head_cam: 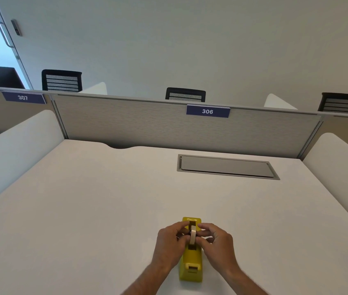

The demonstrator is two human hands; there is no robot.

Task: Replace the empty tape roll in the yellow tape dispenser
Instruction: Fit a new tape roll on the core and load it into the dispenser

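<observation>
The yellow tape dispenser (191, 265) stands lengthwise on the white desk (105, 209), its cutter end toward me. A pale tape roll (193, 236) stands on edge over the dispenser's slot, with a dark hub showing at its left side. My left hand (172, 243) pinches the roll from the left. My right hand (216, 241) pinches it from the right. Fingers hide the lower part of the roll, and I cannot tell whether it is seated in the slot.
A grey cable hatch (226, 167) is set flush in the desk at the back right. A grey partition (147, 124) labelled 306 closes the far side, white side dividers (339, 162) flank the desk, and black chairs (185, 95) stand beyond.
</observation>
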